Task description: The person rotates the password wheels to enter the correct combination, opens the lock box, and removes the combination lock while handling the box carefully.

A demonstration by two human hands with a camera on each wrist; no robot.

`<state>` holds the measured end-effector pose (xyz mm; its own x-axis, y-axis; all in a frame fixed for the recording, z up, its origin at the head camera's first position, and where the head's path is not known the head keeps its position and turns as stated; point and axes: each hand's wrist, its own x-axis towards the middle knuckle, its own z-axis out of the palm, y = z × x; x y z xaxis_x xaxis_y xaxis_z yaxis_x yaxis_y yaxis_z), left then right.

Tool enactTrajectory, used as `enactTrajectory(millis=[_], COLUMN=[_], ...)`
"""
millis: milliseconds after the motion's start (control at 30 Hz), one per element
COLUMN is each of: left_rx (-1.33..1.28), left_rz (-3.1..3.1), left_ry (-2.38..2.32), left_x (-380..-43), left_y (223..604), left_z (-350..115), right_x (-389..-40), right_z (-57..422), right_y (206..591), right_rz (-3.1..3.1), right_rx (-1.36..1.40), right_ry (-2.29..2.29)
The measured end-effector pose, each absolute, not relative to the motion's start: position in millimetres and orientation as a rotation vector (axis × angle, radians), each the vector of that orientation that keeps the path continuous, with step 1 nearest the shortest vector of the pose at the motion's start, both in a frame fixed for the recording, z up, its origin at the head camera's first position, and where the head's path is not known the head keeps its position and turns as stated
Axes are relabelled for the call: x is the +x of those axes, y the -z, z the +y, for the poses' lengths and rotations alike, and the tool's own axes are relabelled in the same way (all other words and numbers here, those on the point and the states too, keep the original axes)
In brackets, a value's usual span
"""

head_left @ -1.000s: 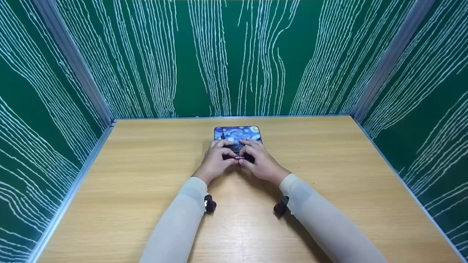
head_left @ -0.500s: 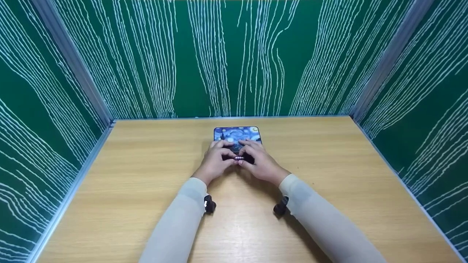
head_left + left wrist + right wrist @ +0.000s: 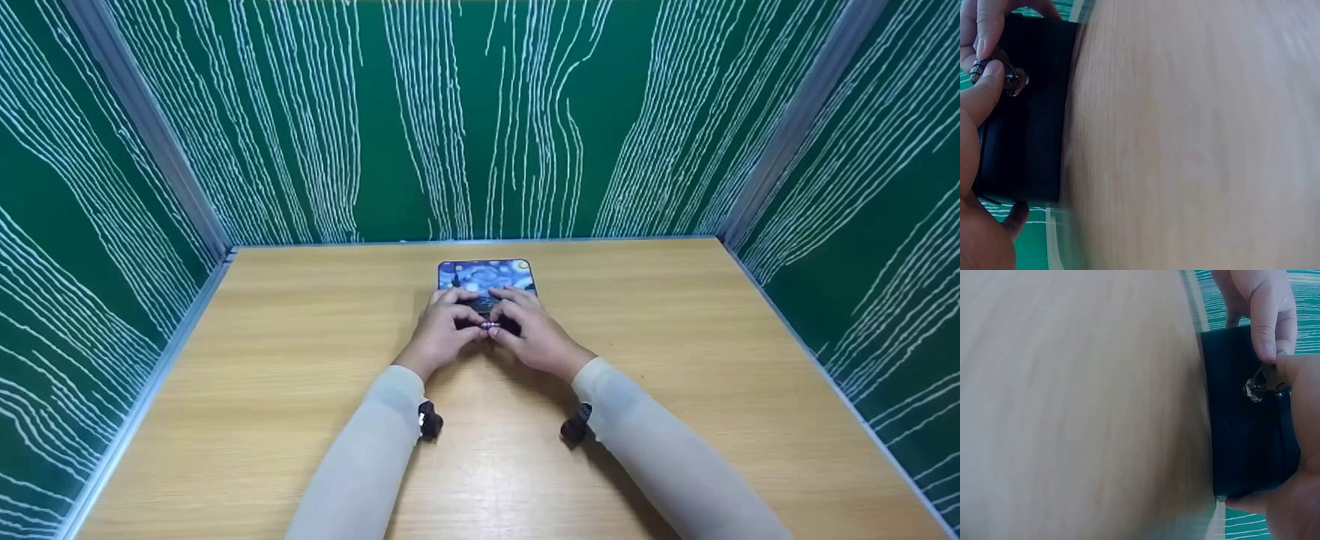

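Note:
A dark box (image 3: 487, 271) with a blue starry-night painting on its lid sits toward the back of the table. On its front hangs a small combination padlock (image 3: 490, 325), its ridged dials (image 3: 979, 67) showing in the left wrist view. My left hand (image 3: 444, 330) pinches one end of the padlock between thumb and index finger. From the other side, my right hand (image 3: 531, 330) does the same with its own thumb and index finger. The other fingers of both hands spread over the lid and sides. A metal hasp (image 3: 1252, 389) joins the padlock to the dark front face (image 3: 1244, 444).
The wooden table (image 3: 300, 375) spreads around the box. Green walls with white wavy lines (image 3: 465, 120) enclose it at the back and both sides, meeting at grey metal posts (image 3: 157, 135). A small black camera (image 3: 430, 420) sits by the left wrist and another camera (image 3: 576, 426) by the right.

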<state>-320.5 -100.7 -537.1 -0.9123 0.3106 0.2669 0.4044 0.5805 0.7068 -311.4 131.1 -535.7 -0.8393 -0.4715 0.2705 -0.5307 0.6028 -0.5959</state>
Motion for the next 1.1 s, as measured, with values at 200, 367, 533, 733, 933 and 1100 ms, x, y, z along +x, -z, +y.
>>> enactTrajectory(millis=[200,367,533,733,933,1100], left_rx=[-0.622,-0.616,-0.618,-0.629,-0.624,-0.610], left_rz=[-2.685,-2.688,-2.683,-2.678,-2.678,-2.688], left_ry=[1.239,1.232,1.245,1.221,1.236,1.238], left_x=[-320.9,-321.3,-321.9,-321.1,-319.6,-319.3], left_y=[538.1,539.1,539.3,539.0,537.5,537.4], left_z=[-101.5,-101.8,-101.5,-101.7,-101.1,-100.7], right_x=[-310.7,-310.8,-311.0,-311.6,-311.7,-311.5], right_z=[131.7,132.1,131.9,131.6,131.9,131.8], right_y=[534.4,535.6,536.7,536.5,536.8,536.6], right_rz=[-2.736,-2.733,-2.717,-2.711,-2.710,-2.718], right_rx=[0.865,0.870,0.872,0.881,0.878,0.871], right_ry=[-1.077,-1.063,-1.048,-1.026,-1.034,-1.040])
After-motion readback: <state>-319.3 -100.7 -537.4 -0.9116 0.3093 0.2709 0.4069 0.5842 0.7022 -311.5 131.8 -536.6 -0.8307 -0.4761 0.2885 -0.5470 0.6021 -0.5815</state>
